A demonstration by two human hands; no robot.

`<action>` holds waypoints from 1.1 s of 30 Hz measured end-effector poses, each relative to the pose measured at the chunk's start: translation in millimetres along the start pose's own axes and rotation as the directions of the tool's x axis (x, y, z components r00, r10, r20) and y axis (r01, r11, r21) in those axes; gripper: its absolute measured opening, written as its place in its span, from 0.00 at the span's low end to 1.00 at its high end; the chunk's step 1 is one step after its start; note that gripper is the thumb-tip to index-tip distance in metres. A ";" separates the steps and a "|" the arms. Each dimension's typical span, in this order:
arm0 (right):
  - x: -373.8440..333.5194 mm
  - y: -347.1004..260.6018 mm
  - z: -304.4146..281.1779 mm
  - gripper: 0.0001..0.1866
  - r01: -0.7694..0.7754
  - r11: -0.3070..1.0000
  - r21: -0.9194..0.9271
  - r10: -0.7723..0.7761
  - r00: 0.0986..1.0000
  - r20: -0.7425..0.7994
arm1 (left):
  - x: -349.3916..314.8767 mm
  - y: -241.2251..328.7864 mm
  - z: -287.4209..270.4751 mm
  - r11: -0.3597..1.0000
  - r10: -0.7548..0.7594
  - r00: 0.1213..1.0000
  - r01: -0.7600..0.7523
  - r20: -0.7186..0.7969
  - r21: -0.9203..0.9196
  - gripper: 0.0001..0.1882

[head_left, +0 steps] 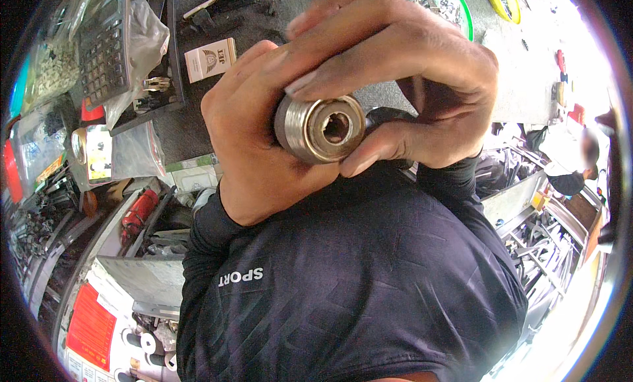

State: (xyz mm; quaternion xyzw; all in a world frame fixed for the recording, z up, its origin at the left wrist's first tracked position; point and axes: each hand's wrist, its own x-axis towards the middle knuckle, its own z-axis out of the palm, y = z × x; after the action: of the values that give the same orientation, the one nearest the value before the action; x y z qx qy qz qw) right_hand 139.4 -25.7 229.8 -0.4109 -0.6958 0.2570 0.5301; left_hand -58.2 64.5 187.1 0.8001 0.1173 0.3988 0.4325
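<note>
Close in front of me is a metal cylinder (321,128) with a ridged, thread-like rim. Its round end faces up at the camera and has a notched hole in the middle. My left hand (247,141) is wrapped around the cylinder's body from the left, its fingers mostly hidden. From the right, my right hand (438,78) arches over it, with the index fingertip at the upper rim and the thumb tip at the lower edge. Behind the hands, the rest of the cylinder is out of sight.
A dark worktop (277,16) holds a small white box (210,60), a calculator (105,49) and clear plastic bags (128,151). A green-rimmed container (467,12) of small parts is beyond my right hand. Bins of metal pieces (544,250) stand at right, near another person (570,183).
</note>
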 end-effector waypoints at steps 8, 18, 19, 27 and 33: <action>4.6 20.6 -7.9 0.29 0.076 0.976 0.202 -0.093 0.993 0.075 | 4.0 -1.0 4.6 1.000 -0.014 1.000 0.015 -0.023 0.016 0.30; 13.0 -0.7 -6.9 0.34 -0.396 0.770 -0.500 0.393 0.912 -0.116 | 24.6 -30.3 13.6 0.935 -0.179 0.983 0.156 0.043 0.320 0.21; 15.5 -4.9 -8.6 0.26 -0.399 0.691 -0.603 0.424 0.899 -0.109 | 29.4 -32.2 13.4 0.922 -0.189 0.975 0.136 0.116 0.362 0.18; 26.4 -16.4 -32.8 0.22 -0.183 0.805 -0.564 0.236 0.971 0.021 | 49.7 -31.7 -4.0 0.903 -0.096 0.978 0.008 0.183 0.429 0.25; 20.6 -13.8 -29.2 0.21 -0.254 0.724 -0.641 0.354 0.935 0.029 | 51.7 -26.1 1.6 0.903 -0.138 0.975 0.051 0.175 0.426 0.23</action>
State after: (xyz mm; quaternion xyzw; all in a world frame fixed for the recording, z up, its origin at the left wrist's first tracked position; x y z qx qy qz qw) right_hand 160.9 -17.9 260.5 -0.6518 -0.7018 0.1240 0.2594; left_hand -19.0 106.7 193.9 0.9037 0.1945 0.2600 0.2793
